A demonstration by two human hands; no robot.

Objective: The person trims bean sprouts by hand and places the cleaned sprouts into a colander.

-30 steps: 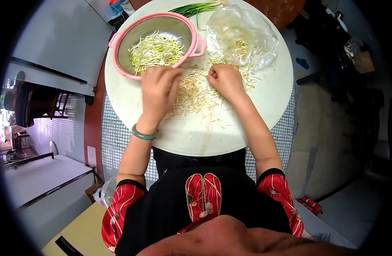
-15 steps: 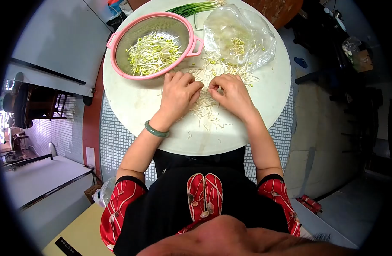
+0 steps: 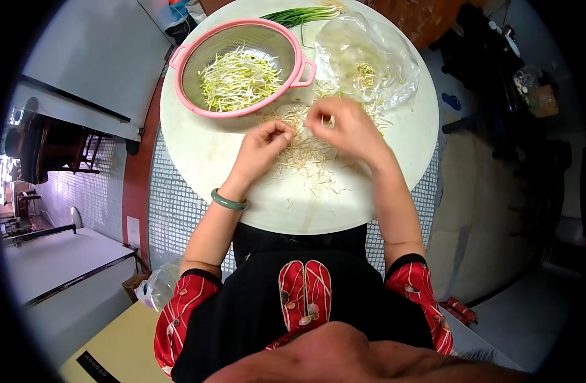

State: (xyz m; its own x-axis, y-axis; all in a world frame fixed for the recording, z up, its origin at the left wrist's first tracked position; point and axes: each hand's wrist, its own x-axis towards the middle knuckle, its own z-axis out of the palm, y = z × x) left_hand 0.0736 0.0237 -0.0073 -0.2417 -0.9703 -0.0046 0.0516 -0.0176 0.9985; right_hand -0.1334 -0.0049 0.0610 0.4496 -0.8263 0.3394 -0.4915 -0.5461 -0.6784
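Note:
Over a loose pile of thin sprout tails [image 3: 312, 169], my left hand [image 3: 262, 148] is closed, thumb pressed against the fingertips. Whatever is in that pinch is too small to make out. My right hand [image 3: 349, 127], slightly blurred, is just to the right and a little higher, its thumb and fingers curled together over the sprouts. I cannot see what it grips. A pink-rimmed colander [image 3: 189, 104] beyond my left hand holds a heap of bean sprouts [image 3: 238, 80] with yellow-green heads. Beyond my right hand, more sprouts [image 3: 364, 76] show in a clear plastic bag [image 3: 398, 64].
A bunch of green onions [image 3: 296, 16] lies at the far edge of the round white table [image 3: 197, 153]. To the left stands another white surface [image 3: 76, 258]. A blue slipper [image 3: 451, 101] is on the floor at the right.
My hands have moved apart: the right one has risen away from the left, and the left has drawn slightly nearer to me. The view has shifted a little.

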